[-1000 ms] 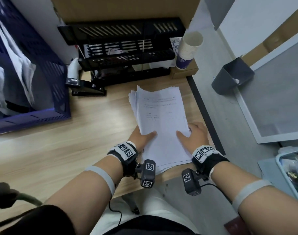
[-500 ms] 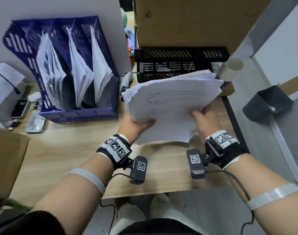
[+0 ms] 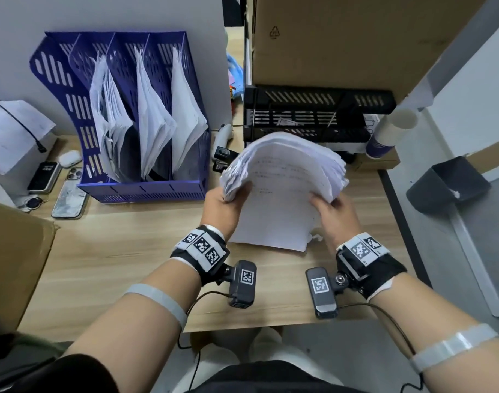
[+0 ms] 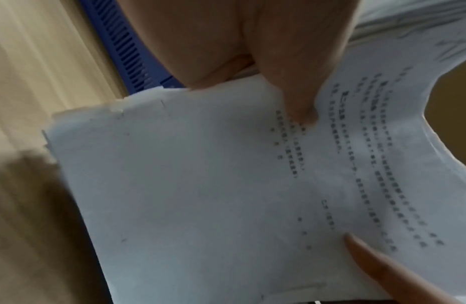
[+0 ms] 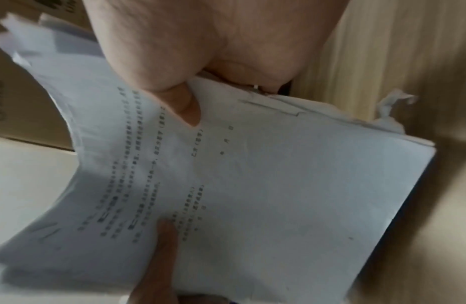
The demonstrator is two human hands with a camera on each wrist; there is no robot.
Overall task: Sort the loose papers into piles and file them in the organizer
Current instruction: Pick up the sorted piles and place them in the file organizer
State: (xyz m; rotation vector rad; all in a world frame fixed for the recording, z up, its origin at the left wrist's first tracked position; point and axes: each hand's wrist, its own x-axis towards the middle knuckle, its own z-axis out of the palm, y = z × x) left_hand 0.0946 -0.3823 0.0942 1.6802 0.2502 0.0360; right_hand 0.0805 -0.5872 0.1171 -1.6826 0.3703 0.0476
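Note:
A thick stack of white printed papers [image 3: 285, 188] is held above the wooden desk [image 3: 115, 251], its far end drooping over. My left hand [image 3: 225, 205] grips the stack's left edge, thumb on the top sheet. My right hand [image 3: 334, 214] grips its right edge the same way. In the left wrist view the thumb [image 4: 299, 98] presses on the papers [image 4: 200, 185]. The right wrist view shows the thumb [image 5: 179, 98] on the printed sheet [image 5: 278, 195]. The blue organizer [image 3: 146, 191] stands at the back left, with paper sheets in three of its slots.
A black tray rack [image 3: 313, 117] sits behind the stack under a cardboard box [image 3: 356, 38]. Paper cups [image 3: 390, 131] stand at the right, a stapler [image 3: 222, 158] beside the organizer. Phones [image 3: 69, 191] lie left, and a cardboard flap [image 3: 13, 251] juts in.
Both hands have lifted the stack off the desk, and its far end now curls over. The view has swung left, bringing the blue organizer fully into sight.

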